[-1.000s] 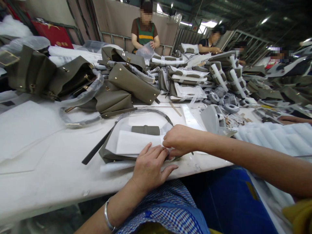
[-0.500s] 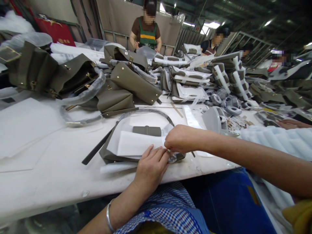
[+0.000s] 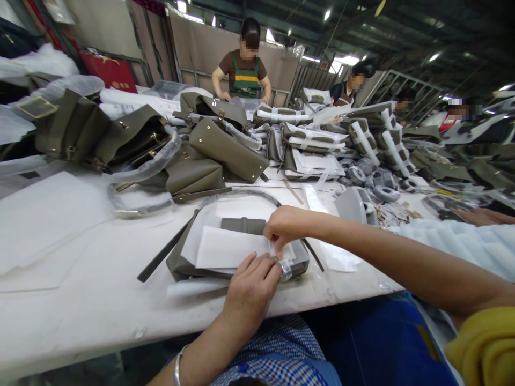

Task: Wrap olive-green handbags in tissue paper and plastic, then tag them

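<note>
The olive handbag (image 3: 243,226) lies on the white table (image 3: 108,300), just towards six o'clock from the view's centre. The left hand (image 3: 251,287), flattened, rests over the near edge of its white sheet (image 3: 227,247) at five o'clock; the right hand (image 3: 286,225) curls down at three (whether pinching, one cannot tell), fingertips close to the left's. Other handbags (image 3: 229,151) heap towards eleven.

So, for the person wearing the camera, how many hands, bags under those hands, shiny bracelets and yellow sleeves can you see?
Hands: 2, left hand and right hand
Bags under them: 1 olive bag
Bracelets: 1 silver bracelet
Sleeves: 1 yellow sleeve
Total: 5
</note>
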Demonstrator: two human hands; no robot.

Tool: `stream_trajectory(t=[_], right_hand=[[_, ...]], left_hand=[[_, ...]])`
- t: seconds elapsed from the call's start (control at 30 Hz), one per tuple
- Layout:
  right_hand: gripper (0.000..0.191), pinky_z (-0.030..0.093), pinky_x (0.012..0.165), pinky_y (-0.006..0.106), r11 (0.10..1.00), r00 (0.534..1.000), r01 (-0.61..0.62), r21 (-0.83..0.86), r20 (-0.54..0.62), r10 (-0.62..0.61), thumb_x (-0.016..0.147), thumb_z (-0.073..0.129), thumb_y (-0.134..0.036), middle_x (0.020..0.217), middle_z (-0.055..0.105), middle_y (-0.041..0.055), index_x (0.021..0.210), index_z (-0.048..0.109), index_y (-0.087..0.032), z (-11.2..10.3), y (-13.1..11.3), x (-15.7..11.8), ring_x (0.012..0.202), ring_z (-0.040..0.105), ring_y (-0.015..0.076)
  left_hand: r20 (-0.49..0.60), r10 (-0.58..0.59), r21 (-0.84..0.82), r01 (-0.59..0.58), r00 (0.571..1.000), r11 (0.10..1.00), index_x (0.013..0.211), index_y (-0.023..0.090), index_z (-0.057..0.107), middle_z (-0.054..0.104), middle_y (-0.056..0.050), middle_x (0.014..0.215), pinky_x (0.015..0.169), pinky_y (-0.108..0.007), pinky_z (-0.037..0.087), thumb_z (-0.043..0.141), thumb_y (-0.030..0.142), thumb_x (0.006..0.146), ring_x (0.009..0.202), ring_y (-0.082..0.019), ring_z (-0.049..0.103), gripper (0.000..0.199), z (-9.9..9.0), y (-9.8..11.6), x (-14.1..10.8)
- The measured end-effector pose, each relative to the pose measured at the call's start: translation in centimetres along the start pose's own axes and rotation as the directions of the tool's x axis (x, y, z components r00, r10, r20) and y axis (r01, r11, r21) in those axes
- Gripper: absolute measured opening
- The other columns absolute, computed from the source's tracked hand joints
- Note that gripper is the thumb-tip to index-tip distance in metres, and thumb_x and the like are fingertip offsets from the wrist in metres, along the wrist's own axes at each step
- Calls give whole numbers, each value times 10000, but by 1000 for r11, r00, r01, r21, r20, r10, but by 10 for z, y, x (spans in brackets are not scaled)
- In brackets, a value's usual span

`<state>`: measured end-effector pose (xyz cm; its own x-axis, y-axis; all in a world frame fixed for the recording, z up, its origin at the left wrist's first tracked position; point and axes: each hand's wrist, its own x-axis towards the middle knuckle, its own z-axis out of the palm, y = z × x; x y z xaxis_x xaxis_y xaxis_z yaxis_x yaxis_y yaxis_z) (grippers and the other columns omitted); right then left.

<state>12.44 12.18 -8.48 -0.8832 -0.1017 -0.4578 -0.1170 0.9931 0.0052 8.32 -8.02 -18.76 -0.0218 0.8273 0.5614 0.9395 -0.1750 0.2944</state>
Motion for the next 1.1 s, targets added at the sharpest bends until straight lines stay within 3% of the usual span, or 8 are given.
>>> stream_trajectory(t=[0.23,0.43,0.53,0.63,0.77,0.9,1.0,1.1], right_hand=[[322,291,541,238,940,965,-136,314,-171,197,667,820,-515,671,690,-41,733,693,-227,29,39,2,586,561,124],[253,467,760,290,847,801,-246,471,-394,451,855,658,-312,1012,749,72,1067,706,-183,43,36,-15,884,674,209],[583,456,973,346,851,837,-163,498,-386,387,829,690,-420,1305,658,104,1353,575,-191,49,17,-25,1158,620,259],[786,404,1060,433,843,890,-166,512,-290,351,778,722,-511,1356,621,135,1451,487,-180,55,8,-23,1239,566,330],[717,459,996,396,779,876,-195,596,-251,411,716,787,-460,1226,708,74,1371,586,-248,64,19,-8,1126,642,309],[384,488,946,335,714,800,-170,679,-327,502,887,605,-358,1139,746,56,1235,689,-218,71,24,-3,1078,676,248],[463,417,1059,361,745,781,-102,659,-411,471,917,572,-405,1316,662,77,1331,617,-202,71,10,-19,1222,598,246],[724,280,1163,482,810,811,-35,585,-456,365,860,628,-562,1471,526,99,1473,453,-218,76,-15,-44,1372,451,295]], left_hand=[[-20,3,-2,-3,1000,1000,1111,202,596,700,-24,1152,1046,-395,458,622,172,899,1117,-206,636,216,3,0,0],[-50,3,6,-2,999,1000,1162,214,592,699,-18,1180,1038,-395,464,619,165,897,1117,-210,637,271,5,0,-4],[-63,8,23,-6,998,1000,1175,218,594,691,-15,1210,1037,-396,458,606,188,913,1102,-214,641,265,6,0,-5],[-61,10,40,-7,998,999,1169,217,599,690,-20,1218,1023,-386,461,594,213,928,1078,-216,646,241,7,0,-5],[-57,23,56,-20,998,998,1156,216,604,700,-29,1194,1005,-379,470,591,242,938,1066,-220,647,220,6,0,-3],[-51,28,82,-24,998,996,1154,205,597,703,-30,1174,999,-374,477,629,256,918,1045,-219,648,243,5,0,-3],[-60,13,99,-7,998,995,1174,188,584,700,-44,1176,993,-370,481,635,270,914,1030,-222,647,277,4,1,-4],[-67,3,106,5,998,994,1189,175,574,704,-61,1155,990,-358,476,607,270,931,1019,-221,646,276,4,2,-4]])
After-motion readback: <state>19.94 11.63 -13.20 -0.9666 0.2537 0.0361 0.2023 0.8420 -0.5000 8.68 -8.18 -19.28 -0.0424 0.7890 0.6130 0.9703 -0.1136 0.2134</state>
